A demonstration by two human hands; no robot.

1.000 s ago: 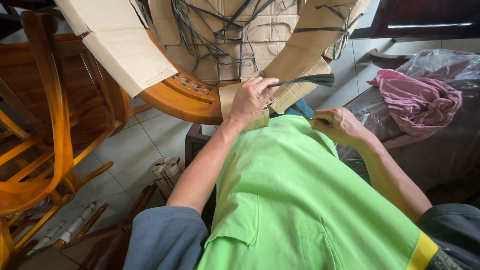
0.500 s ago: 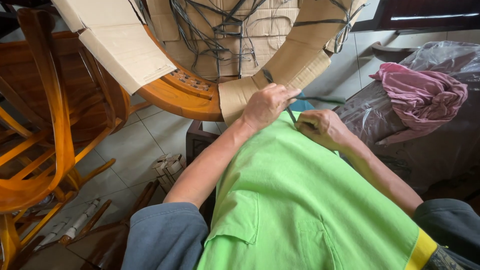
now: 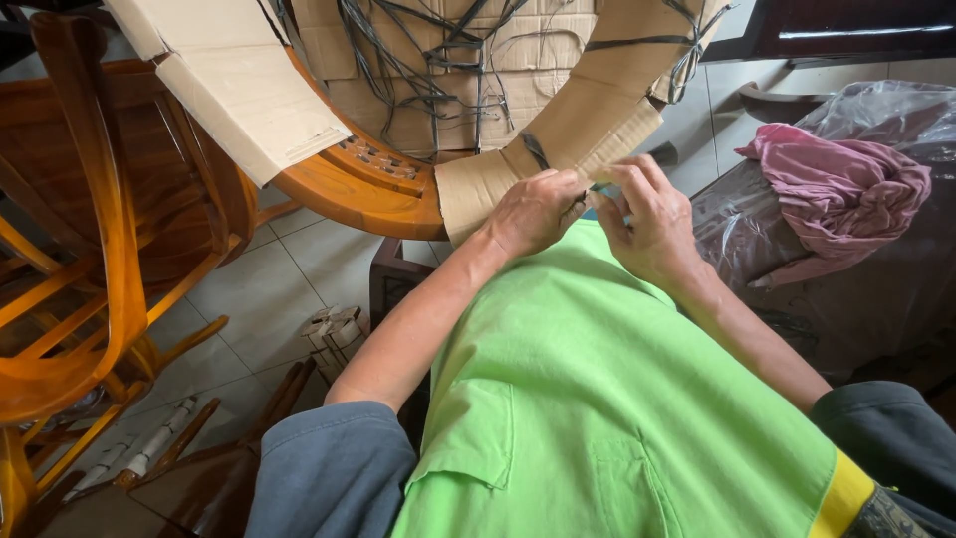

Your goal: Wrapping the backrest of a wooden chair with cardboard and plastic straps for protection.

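A curved wooden chair frame [image 3: 358, 194] lies in front of me, its arm wrapped in brown cardboard [image 3: 558, 139] tied with dark plastic string [image 3: 535, 149]. My left hand [image 3: 533, 211] presses against the lower edge of the cardboard wrap and pinches the dark string there. My right hand [image 3: 647, 224] is right beside it, fingers curled around the same string end at the cardboard edge. The two hands touch. The string between the fingers is mostly hidden.
More tangled dark string [image 3: 438, 60] crosses cardboard sheets at the top. A loose cardboard flap [image 3: 239, 90] hangs at upper left. Stacked orange wooden chairs [image 3: 90, 249] stand to the left on the tiled floor [image 3: 269, 299]. A pink cloth [image 3: 841, 189] lies on plastic-covered furniture [image 3: 876, 289] at right.
My right hand rose from my chest to the cardboard edge beside my left hand. The frayed string end that stuck out to the right is now gathered between the hands.
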